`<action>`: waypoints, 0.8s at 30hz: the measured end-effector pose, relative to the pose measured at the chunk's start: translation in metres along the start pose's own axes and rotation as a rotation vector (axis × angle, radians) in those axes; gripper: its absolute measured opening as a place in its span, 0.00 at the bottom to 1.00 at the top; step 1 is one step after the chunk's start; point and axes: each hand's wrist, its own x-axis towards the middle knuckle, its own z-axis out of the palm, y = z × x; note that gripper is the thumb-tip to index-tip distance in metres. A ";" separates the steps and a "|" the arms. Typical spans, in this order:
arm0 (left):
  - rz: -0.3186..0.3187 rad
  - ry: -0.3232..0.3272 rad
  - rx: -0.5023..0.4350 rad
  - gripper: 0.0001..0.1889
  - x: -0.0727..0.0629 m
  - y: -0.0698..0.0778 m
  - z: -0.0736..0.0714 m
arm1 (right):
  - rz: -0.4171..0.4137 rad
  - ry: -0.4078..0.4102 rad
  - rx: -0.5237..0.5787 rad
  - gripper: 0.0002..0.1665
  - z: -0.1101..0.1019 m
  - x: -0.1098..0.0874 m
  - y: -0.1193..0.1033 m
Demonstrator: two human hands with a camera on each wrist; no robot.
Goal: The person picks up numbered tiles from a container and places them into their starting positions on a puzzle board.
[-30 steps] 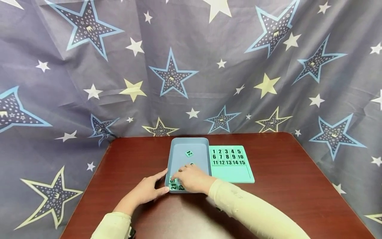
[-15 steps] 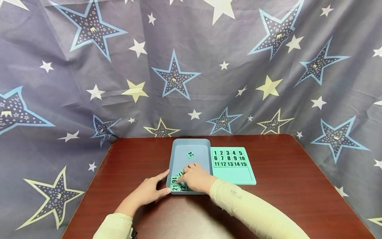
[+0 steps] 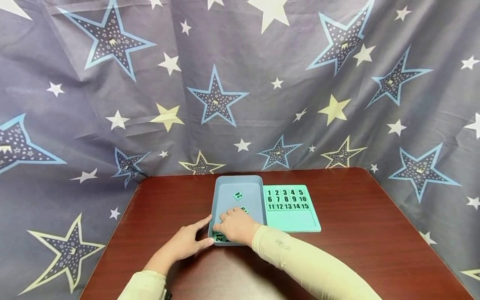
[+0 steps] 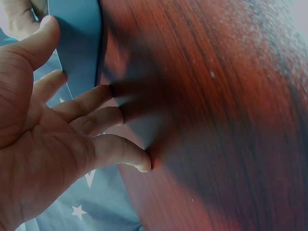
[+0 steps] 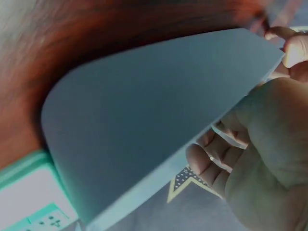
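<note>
A grey-blue tray [image 3: 240,180] stands in mid-table. My left hand [image 3: 187,239] is at its left front corner, thumb and forefinger touching the outer wall and the other fingers loosely extended. Reaching into the tray's front part, my right hand [image 3: 237,225] has bent fingers over number tiles. Whether it pinches one is hidden; pale edges show between its fingers in the right wrist view. Tile 21 [image 3: 219,237] lies in the front left corner, tile 24 [image 3: 238,195] tilted farther back. Another tile [image 3: 244,210], partly covered, sits by the right fingers.
A mint-green number board [image 3: 290,221] lies against the tray's right side, with tiles 1 to 15 in its upper three rows. The brown wooden table [image 3: 360,233] reaches back to a grey star-patterned curtain [image 3: 240,125].
The right hand has shifted slightly left and now covers the tiles numbered 16 and 17. The partly covered tile beyond its fingers shows again. The left hand stays at the tray corner.
</note>
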 end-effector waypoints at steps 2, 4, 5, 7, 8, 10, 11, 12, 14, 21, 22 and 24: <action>0.002 -0.007 -0.009 0.41 0.000 -0.001 0.001 | -0.012 0.002 -0.032 0.18 0.001 -0.001 0.001; 0.005 -0.011 -0.019 0.41 0.000 -0.001 0.001 | -0.017 0.009 -0.028 0.17 0.004 -0.003 0.003; 0.003 -0.012 -0.022 0.41 0.000 -0.001 0.001 | -0.016 0.015 -0.015 0.16 0.005 -0.004 0.005; 0.000 -0.007 -0.025 0.41 -0.001 -0.001 0.001 | -0.008 0.039 0.027 0.12 0.008 -0.007 0.009; -0.002 -0.003 -0.025 0.41 -0.001 0.000 0.001 | 0.001 0.055 0.052 0.09 0.009 -0.009 0.011; -0.010 0.004 -0.021 0.41 -0.002 0.000 0.001 | 0.029 0.091 0.100 0.06 0.011 -0.011 0.014; -0.013 0.008 -0.019 0.41 -0.003 0.000 0.001 | 0.047 0.108 0.113 0.07 0.013 -0.012 0.015; -0.015 0.011 -0.020 0.41 -0.003 0.000 0.001 | 0.069 0.123 0.121 0.08 0.014 -0.012 0.016; -0.018 0.015 -0.022 0.41 -0.004 0.001 0.001 | 0.128 0.136 0.121 0.10 0.018 -0.011 0.017; -0.026 0.025 -0.021 0.41 -0.005 0.004 0.001 | 0.283 0.126 0.053 0.05 0.028 -0.006 0.013; -0.025 0.027 -0.020 0.41 -0.005 0.004 0.001 | 0.289 0.125 0.038 0.04 0.028 -0.007 0.013; -0.027 0.028 -0.019 0.41 -0.005 0.005 0.001 | 0.290 0.121 0.001 0.05 0.028 -0.008 0.013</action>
